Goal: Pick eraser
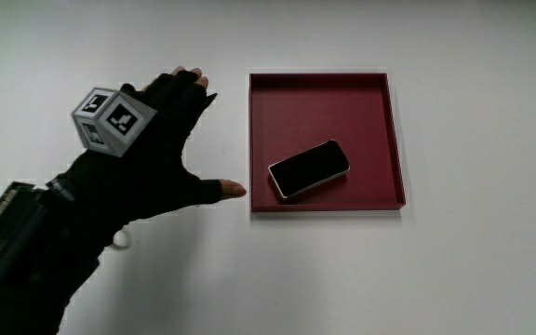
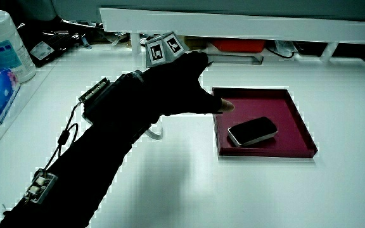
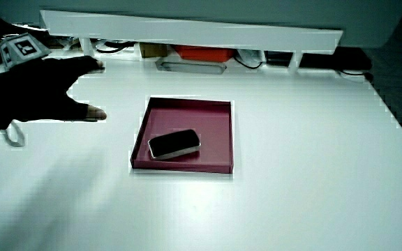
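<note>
1 red tray (image 1: 394, 140), 1 black eraser (image 1: 309, 168) in it, 1 gloved hands (image 1: 147, 158), 1 patterned cube (image 1: 110, 119)

Black eraser (image 1: 309, 168) with pale rim lies flat, askew, in maroon tray (image 1: 394, 130)

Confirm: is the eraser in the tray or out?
In. The eraser lies flat inside the red tray; the hand hovers beside the tray, fingers spread, holding nothing.

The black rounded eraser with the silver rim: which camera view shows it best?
The main view shows the black rounded eraser with the silver rim best: seen from above, whole, lying slantwise in the dark red square tray. Both side views show it whole too, but obliquely and flattened.
</note>
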